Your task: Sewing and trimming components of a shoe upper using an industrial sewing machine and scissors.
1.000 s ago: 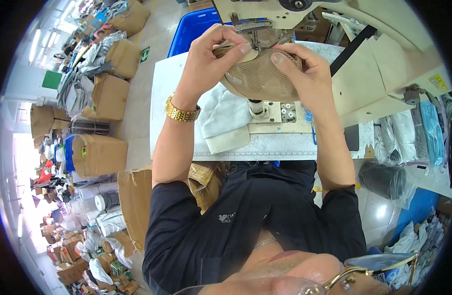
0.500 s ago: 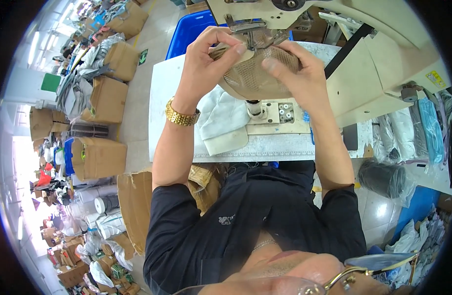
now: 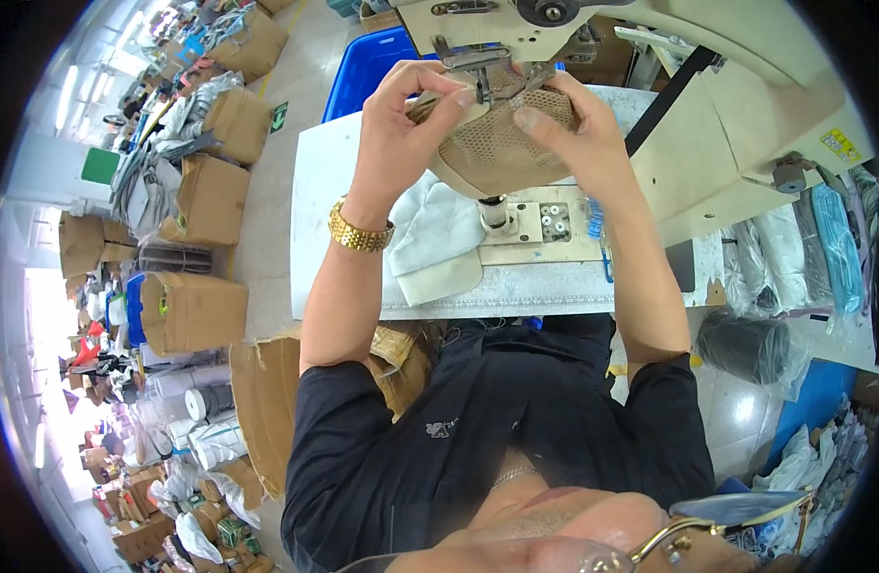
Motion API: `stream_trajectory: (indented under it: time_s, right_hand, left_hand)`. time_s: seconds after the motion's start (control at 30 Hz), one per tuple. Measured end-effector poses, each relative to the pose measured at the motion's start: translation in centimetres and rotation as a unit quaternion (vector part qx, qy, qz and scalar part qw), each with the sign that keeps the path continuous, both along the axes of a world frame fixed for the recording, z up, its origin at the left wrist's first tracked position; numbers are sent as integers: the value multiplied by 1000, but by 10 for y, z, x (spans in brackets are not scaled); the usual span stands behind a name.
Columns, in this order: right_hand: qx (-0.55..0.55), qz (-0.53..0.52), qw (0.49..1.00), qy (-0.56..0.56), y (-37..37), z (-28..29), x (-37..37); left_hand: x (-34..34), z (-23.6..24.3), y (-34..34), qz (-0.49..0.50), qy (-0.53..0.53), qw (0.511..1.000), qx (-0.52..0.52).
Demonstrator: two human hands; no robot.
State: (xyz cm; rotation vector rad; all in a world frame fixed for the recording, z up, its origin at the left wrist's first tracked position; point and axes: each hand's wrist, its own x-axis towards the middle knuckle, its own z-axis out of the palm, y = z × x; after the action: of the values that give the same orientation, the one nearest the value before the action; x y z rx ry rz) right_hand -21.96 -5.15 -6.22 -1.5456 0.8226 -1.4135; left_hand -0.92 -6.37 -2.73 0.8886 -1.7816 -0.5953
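Note:
A tan mesh fabric piece (image 3: 502, 153), curved and hollow in shape, sits under the presser foot (image 3: 482, 88) of a cream sewing machine (image 3: 707, 143). My left hand (image 3: 416, 110) is closed at its left side, thumb and forefinger pinching a small pale strip (image 3: 477, 115) beside the needle area. On the piece's right side lies my right hand (image 3: 583, 134), its thumb pressed on the mesh and its fingers behind the far edge. A machine post (image 3: 497, 212) stands below the piece. What lies inside the piece is hidden.
White fabric pieces (image 3: 435, 234) lie on the white table (image 3: 339, 277), left of a metal plate with bobbins (image 3: 554, 222). Small blue-handled snips (image 3: 607, 265) rest near my right forearm. Behind the table stands a blue bin (image 3: 368, 65); cardboard boxes (image 3: 196, 310) line the left.
The tan mesh piece has shifted very slightly under the presser foot. Both hands keep their hold, with the right thumb drawn a little toward its fingers.

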Motion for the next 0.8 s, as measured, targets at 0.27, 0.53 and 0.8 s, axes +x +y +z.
stream_trajectory:
  time_s: [0.27, 0.53, 0.8]
  right_hand:
    - [-1, 24, 1000, 16, -6, 5, -8]
    - [56, 12, 997, -50, -6, 8, -5]
    - [-1, 56, 998, -4, -11, 17, -6]
  left_hand:
    - [-2, -1, 8, 31, 9, 999, -42]
    - [-12, 2, 19, 93, -17, 991, -93]
    - [-18, 5, 21, 129, -15, 983, -131]
